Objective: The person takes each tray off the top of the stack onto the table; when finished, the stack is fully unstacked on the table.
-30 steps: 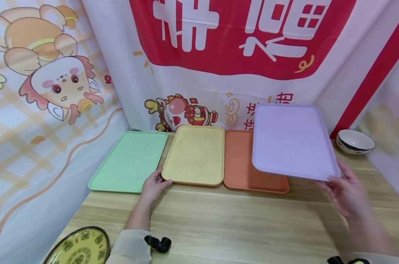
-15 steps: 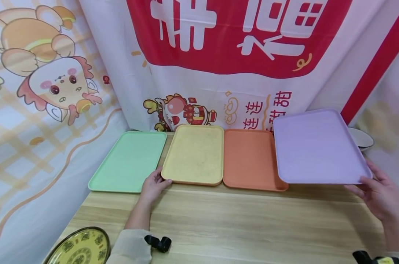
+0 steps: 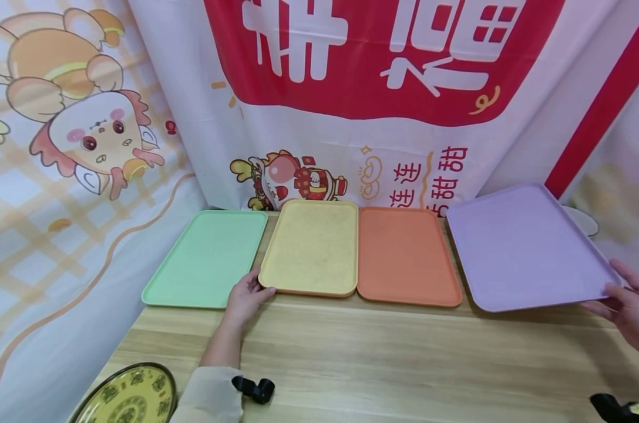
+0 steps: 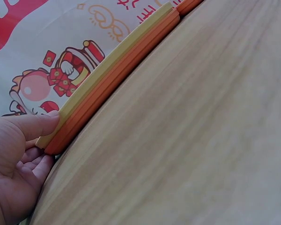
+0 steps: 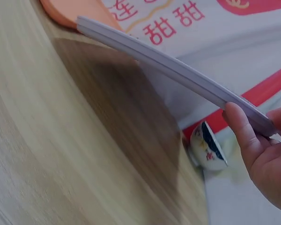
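Observation:
My right hand (image 3: 628, 308) pinches a purple tray (image 3: 528, 252) by its near right corner, thumb on top and fingers below. In the right wrist view the purple tray (image 5: 164, 61) hangs tilted above the tabletop, its shadow beneath. My left hand (image 3: 247, 298) holds the near left corner of a yellow tray (image 3: 314, 247). From the left wrist view, the yellow tray (image 4: 112, 54) lies on top of orange layers (image 4: 117, 77), with the thumb at the yellow edge. An orange tray (image 3: 406, 255) lies flat between the yellow and purple ones.
A green tray (image 3: 208, 255) lies at the left of the row. Behind the purple tray stands a flowered bowl (image 5: 208, 150), mostly hidden in the head view. A yellow patterned plate (image 3: 134, 393) sits at the near left. Printed cloth (image 3: 309, 135) hangs behind the table (image 3: 383, 364).
My right hand has carried the purple tray rightward and lower, off the orange tray, turning it and covering most of the bowl. The left hand stays at the yellow tray's corner.

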Motion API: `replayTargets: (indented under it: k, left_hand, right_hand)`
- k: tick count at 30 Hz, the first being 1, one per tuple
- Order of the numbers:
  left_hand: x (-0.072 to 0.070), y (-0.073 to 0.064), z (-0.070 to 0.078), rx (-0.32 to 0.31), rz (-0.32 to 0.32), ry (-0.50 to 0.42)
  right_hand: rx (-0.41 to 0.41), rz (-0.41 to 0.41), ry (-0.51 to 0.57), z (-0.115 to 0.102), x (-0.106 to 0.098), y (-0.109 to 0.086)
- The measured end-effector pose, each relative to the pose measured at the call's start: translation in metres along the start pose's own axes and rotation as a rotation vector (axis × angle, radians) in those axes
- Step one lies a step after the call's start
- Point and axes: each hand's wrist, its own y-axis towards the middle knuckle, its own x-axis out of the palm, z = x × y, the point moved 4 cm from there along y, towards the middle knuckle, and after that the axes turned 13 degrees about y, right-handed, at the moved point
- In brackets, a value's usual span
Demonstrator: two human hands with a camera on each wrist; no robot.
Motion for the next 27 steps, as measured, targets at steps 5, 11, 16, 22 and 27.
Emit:
replayTargets:
  k: [5,11,16,22,27]
  left_hand:
    - [0.000,0.002,-0.002,-0.063,-0.025,0.021]
    - [-0.001,0.002,-0.001,-0.094,-0.036,0.029]
    - [0.000,0.004,-0.003,-0.084,-0.034,0.031]
    - [0.000,0.005,-0.003,-0.079,-0.031,0.036]
    - [-0.001,0.003,-0.001,-0.089,-0.036,0.045]
  right_hand:
    - [0.039,0.007,0.008,0.001,-0.009,0.001]
    - [0.053,0.008,0.019,0.008,-0.013,0.002]
    - [0.068,0.033,-0.024,0.013,-0.017,0.004]
    - [0.065,0.058,-0.065,0.015,-0.021,0.004]
    - [0.072,0.103,-0.151,0.017,-0.023,0.005]
